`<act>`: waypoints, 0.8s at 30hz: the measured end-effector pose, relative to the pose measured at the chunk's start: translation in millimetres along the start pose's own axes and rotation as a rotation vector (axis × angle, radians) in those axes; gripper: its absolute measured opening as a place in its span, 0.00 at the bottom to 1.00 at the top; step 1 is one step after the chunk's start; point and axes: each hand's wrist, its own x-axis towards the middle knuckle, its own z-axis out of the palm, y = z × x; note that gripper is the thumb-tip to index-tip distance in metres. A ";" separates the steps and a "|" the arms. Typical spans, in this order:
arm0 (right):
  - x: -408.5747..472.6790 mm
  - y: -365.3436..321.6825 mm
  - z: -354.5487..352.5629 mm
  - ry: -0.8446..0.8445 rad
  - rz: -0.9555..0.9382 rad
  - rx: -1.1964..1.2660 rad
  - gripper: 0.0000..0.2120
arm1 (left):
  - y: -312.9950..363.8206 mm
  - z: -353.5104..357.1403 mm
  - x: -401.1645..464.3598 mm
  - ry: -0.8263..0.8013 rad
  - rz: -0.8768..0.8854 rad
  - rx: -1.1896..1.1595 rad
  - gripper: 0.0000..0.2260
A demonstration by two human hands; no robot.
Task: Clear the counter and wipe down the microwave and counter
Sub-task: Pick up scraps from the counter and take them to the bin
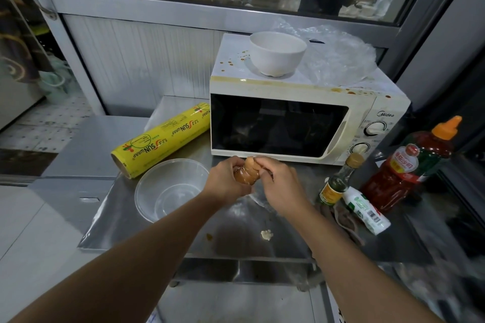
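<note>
a stack of brown eggshells (pixel 245 174) sits between both hands just above the steel desk (pixel 262 244), directly in front of the microwave (pixel 301 118); the stack's long axis tilts, its upper end leaning toward the microwave door and its wider lower end toward the person. the left hand (pixel 224 182) has its grip curled around the lower part of the shells, while the right hand (pixel 280 186) pinches the top of the stack with its fingertips. just left of the hands stands a clear plastic bowl (pixel 170 189), upright. behind it a yellow roll of cling wrap (pixel 162 139) lies on its side, its long axis running diagonally from the near left up toward the microwave's left edge. the white microwave carries brown spatter along its top and front edge; on top stand a white bowl (pixel 277 54), upright, and a crumpled clear plastic bag (pixel 338 57) to its right. to the right of the hands a small glass bottle with a tan cap (pixel 338 181) stands upright, a white tube (pixel 366 211) lies beside it, and a red sauce bottle with an orange cap (pixel 412 165) stands further right. a pale crumb (pixel 267 235) and a brown smear (pixel 209 237) mark the desk near the front edge.
</note>
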 end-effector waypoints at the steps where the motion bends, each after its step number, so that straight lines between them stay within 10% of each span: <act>1: 1.0 0.5 -1.1 -0.018 0.030 0.019 0.18 | 0.3 -0.3 -0.5 -0.009 -0.003 -0.018 0.24; 8: -2.8 10.3 -4.6 -0.015 0.155 0.200 0.26 | -3.4 5.1 -12.1 -0.044 -0.040 -0.171 0.25; 24: -61.0 83.1 43.2 -0.291 0.238 -0.322 0.12 | -55.9 24.0 -55.3 -0.011 -0.077 -0.221 0.20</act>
